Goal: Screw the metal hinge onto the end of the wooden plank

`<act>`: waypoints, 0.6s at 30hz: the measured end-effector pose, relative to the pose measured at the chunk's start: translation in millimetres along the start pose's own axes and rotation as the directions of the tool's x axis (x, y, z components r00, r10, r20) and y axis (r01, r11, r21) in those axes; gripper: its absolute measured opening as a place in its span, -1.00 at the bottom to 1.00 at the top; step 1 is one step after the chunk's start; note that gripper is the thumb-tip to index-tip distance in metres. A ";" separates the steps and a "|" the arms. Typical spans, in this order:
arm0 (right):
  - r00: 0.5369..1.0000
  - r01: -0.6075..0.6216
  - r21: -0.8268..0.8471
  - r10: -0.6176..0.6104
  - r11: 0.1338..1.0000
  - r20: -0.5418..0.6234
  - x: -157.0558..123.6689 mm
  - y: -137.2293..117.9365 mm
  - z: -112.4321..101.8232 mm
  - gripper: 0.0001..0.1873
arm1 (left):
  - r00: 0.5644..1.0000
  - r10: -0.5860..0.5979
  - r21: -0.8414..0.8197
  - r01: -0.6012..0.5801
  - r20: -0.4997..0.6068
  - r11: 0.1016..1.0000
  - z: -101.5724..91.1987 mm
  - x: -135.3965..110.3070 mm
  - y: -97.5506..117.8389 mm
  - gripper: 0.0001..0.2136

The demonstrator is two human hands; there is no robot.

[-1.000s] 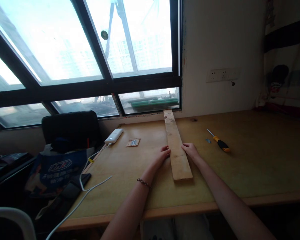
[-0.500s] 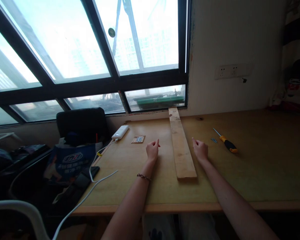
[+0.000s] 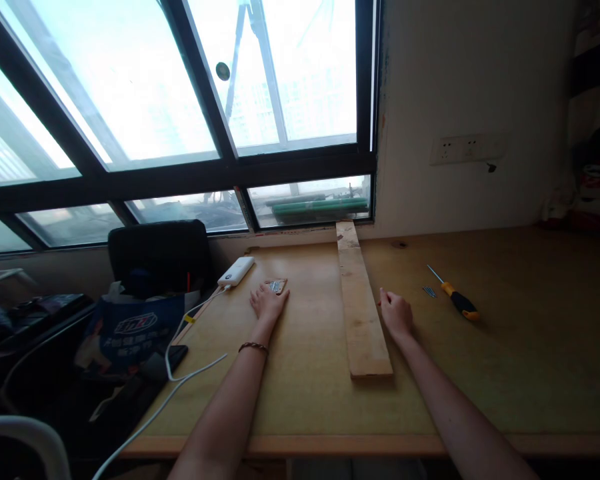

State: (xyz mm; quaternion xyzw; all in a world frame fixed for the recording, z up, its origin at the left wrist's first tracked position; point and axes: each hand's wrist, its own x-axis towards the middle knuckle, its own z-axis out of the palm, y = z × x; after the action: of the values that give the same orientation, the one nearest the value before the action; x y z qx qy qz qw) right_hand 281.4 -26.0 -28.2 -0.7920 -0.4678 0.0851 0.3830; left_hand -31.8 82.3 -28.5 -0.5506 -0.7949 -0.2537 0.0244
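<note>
My left hand [image 3: 269, 304] has its fingers spread over the near edge of a small wooden piece with a metal plate on it [image 3: 277, 286]. Part of that piece is hidden by the fingers, and no grip on it is visible. A long, narrow wooden board [image 3: 363, 307] lies on the table, its far end towards the window. Beside the board's right edge rests my right hand [image 3: 397, 315], fingers curled in, with nothing visible in it. To its right are several small screws [image 3: 429, 292] and a screwdriver [image 3: 459, 299] with a yellow and black handle.
A white power bank [image 3: 236, 271] with a white cable [image 3: 180, 382] lies at the table's left edge. Left of the table stand a black chair [image 3: 157, 250] and a blue bag [image 3: 135, 333]. The window [image 3: 300, 160] and a wall with sockets [image 3: 463, 148] border the back.
My left hand has moved left and away from the board to the small wooden piece, its fingers spreading from a curl. My right hand stays curled beside the board. The view has shifted slightly.
</note>
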 end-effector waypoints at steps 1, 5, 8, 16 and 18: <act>1.000 0.007 0.003 -0.007 1.000 0.002 -0.8 -0.7 0.0 -0.48 | 1.000 0.009 0.011 -0.009 -0.001 1.000 3.1 1.9 -1.0 -0.38; 1.000 0.018 0.013 -0.018 1.000 0.009 -3.5 -3.4 -0.5 -0.50 | 0.999 0.039 0.047 -0.037 -0.034 0.998 12.1 9.1 -6.9 -0.43; 1.000 0.019 0.026 -0.019 0.999 0.000 -3.6 -4.1 -0.7 -0.51 | 0.997 0.060 0.045 -0.058 -0.051 0.997 16.1 12.1 -10.7 -0.46; 0.999 0.019 0.266 -0.005 0.964 -0.054 -1.9 -7.5 -3.8 -0.53 | 0.972 0.173 -0.185 -0.202 -0.161 0.962 7.0 -5.2 5.5 -0.41; 0.997 0.039 0.368 -0.010 0.929 -0.080 -3.5 -14.2 -8.7 -0.54 | 0.952 0.252 -0.269 -0.292 -0.176 0.918 -1.4 -19.8 19.9 -0.44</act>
State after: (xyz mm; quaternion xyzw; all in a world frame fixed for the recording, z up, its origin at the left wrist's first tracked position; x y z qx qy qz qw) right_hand 274.3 -29.6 -13.3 -0.7028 -0.4382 0.1361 0.5437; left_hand -6.7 69.9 -26.0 -0.6345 -0.6607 -0.3998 0.0329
